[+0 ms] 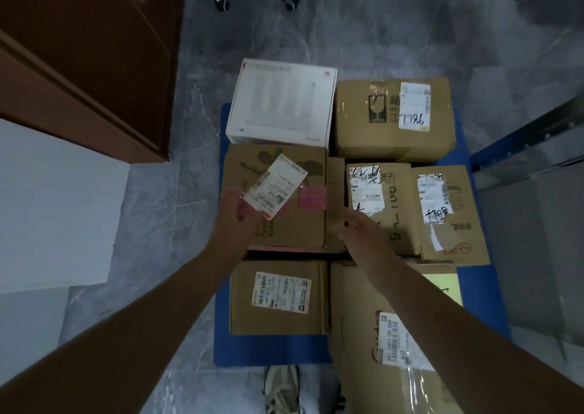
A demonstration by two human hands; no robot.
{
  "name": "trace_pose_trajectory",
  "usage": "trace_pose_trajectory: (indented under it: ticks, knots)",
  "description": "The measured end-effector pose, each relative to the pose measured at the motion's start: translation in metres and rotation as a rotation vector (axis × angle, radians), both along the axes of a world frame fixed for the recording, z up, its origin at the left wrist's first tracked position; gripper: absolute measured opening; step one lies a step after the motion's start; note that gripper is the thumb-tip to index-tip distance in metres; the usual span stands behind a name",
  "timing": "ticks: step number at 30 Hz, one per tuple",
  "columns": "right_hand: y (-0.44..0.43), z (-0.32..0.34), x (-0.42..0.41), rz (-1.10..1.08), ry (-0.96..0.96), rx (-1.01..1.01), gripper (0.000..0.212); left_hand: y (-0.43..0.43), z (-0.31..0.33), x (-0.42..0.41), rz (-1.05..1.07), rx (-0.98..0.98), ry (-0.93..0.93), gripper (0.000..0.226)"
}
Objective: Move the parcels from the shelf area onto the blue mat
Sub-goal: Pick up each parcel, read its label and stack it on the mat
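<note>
On the blue mat point(228, 349), against the middle of its left edge, sits a cardboard parcel point(301, 224) with pink tape and a slanted white label. The left hand point(235, 213) lies on its left top edge, blurred, fingers seemingly straight. The right hand point(357, 229) presses flat against its right side, fingers extended, not curled. The parcel is clamped between both palms. A white box point(281, 104) touches its far side and a brown box point(278, 296) lies just beside its near side. More parcels crowd the mat's right half.
</note>
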State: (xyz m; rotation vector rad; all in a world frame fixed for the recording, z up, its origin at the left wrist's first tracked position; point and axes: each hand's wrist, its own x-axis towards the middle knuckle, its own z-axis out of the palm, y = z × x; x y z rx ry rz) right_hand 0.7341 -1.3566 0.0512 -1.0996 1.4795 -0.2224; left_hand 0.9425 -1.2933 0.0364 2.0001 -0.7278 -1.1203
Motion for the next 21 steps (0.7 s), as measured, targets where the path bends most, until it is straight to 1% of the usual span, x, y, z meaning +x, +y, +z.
trace_pose_trajectory:
  ticks: [1,2,3,4,5,6,7,8,11,14,16,18,21]
  knots:
    - [-0.001,0.015,-0.006,0.007,0.033,-0.001,0.035,0.002,0.011,-0.011,-0.02,0.008,-0.01,0.027]
    - [-0.001,0.033,-0.014,0.002,0.055,0.0,0.043,0.004,0.024,-0.023,-0.029,0.017,0.017,0.027]
    - [-0.003,0.055,-0.022,-0.018,0.061,-0.003,0.046,0.002,0.043,-0.036,-0.031,0.03,0.053,0.028]
    - [-0.007,0.079,-0.031,-0.049,0.043,-0.01,0.047,-0.002,0.067,-0.049,-0.04,0.044,0.08,0.032]
    - [-0.014,0.105,-0.039,-0.072,0.023,-0.021,0.046,-0.008,0.096,-0.064,-0.084,0.057,0.059,0.038]
    - [-0.021,0.135,-0.048,-0.082,0.019,-0.045,0.046,-0.015,0.127,-0.076,-0.177,0.03,0.009,0.042]
    - [-0.027,0.17,-0.058,-0.087,0.028,-0.087,0.046,-0.021,0.158,-0.089,-0.27,-0.036,-0.04,0.042]
    - [-0.031,0.208,-0.067,-0.087,0.039,-0.144,0.045,-0.026,0.194,-0.101,-0.332,-0.1,-0.049,0.043]
    - [-0.028,0.325,-0.095,-0.034,0.113,-0.325,0.041,-0.039,0.306,-0.122,-0.524,-0.193,-0.052,0.065]
    - [-0.008,0.427,-0.121,-0.124,0.135,-0.403,0.043,-0.039,0.398,-0.131,-0.72,-0.289,-0.159,0.073]
    - [0.014,0.481,-0.139,-0.133,0.2,-0.438,0.044,-0.037,0.447,-0.14,-0.813,-0.326,-0.249,0.078]
    - [0.039,0.521,-0.158,-0.113,0.236,-0.456,0.047,-0.033,0.484,-0.153,-0.922,-0.365,-0.366,0.077]
    - [0.087,0.561,-0.19,-0.094,0.351,-0.471,0.051,-0.018,0.526,-0.181,-1.164,-0.468,-0.564,0.074]
